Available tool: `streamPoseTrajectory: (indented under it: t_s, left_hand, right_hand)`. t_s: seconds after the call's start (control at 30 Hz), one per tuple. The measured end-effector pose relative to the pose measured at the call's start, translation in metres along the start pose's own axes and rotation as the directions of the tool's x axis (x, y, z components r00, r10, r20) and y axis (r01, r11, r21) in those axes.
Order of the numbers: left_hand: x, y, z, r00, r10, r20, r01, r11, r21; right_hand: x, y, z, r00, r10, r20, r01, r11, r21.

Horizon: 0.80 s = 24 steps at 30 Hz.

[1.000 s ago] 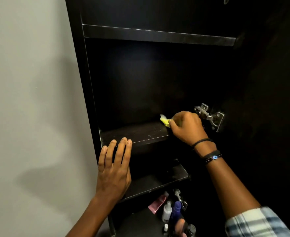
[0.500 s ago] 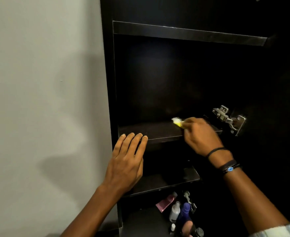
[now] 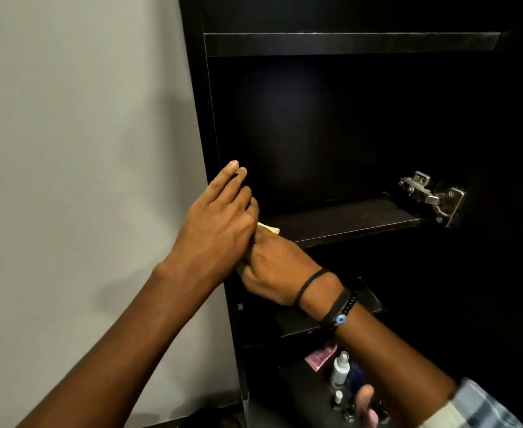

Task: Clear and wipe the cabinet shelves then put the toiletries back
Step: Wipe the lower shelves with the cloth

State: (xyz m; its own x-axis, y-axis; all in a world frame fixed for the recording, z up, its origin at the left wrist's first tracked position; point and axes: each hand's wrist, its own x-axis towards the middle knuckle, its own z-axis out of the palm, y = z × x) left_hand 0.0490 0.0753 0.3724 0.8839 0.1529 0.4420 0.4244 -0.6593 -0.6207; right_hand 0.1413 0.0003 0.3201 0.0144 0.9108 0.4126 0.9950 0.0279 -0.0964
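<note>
Now our right hand (image 3: 274,268) grips the yellow cloth (image 3: 268,228) at the front left corner of the middle shelf (image 3: 346,219) — our left hand (image 3: 220,225) crosses over it, fingers loosely straight, holding nothing. Toiletries (image 3: 339,367) stand clustered low in the cabinet (image 3: 198,118), beneath the two lower shelves.

Cabinet (image 3: 198,118): dark wood-look board, matt, smooth. Middle shelf (image 3: 346,217): same board, top faintly scuffed, dull sheen along front edge. Hinge (image 3: 429,193), right: bare silvery metal, shiny. Wall (image 3: 68,118), left: grey paint, matt, smooth. Cloth (image 3: 269,228): pale yellow, soft fabric. Bottle (image 3: 340,370), near: white plastic, slight gloss. Sleeve (image 3: 476,409): checked woven cloth.
</note>
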Motion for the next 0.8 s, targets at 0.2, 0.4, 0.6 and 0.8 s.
streamPoseTrajectory:
  t_s: [0.2,0.4,0.6,0.8]
  left_hand:
    - [-0.010,-0.002,0.001,0.988,0.081,0.129,-0.084,0.996,0.021]
    - [-0.009,0.007,0.001,0.995,0.049,0.086,-0.040,0.994,-0.103]
    - [0.015,0.020,-0.006,0.998,-0.037,-0.051,-0.004,0.771,-0.637]
    - [0.047,0.039,0.034,0.971,-0.240,0.016,0.099,0.339,-0.935]
  right_hand:
    - [-0.036,0.140,-0.038,0.885,0.462,0.063,-0.453,0.883,-0.121]
    - [-0.034,0.159,-0.052,0.701,0.713,-0.024,-0.709,0.692,-0.137]
    - [-0.004,0.010,-0.005,1.000,0.015,0.002,-0.015,1.000,0.015]
    - [-0.039,0.113,-0.029,0.940,0.342,0.026,-0.339,0.937,-0.082]
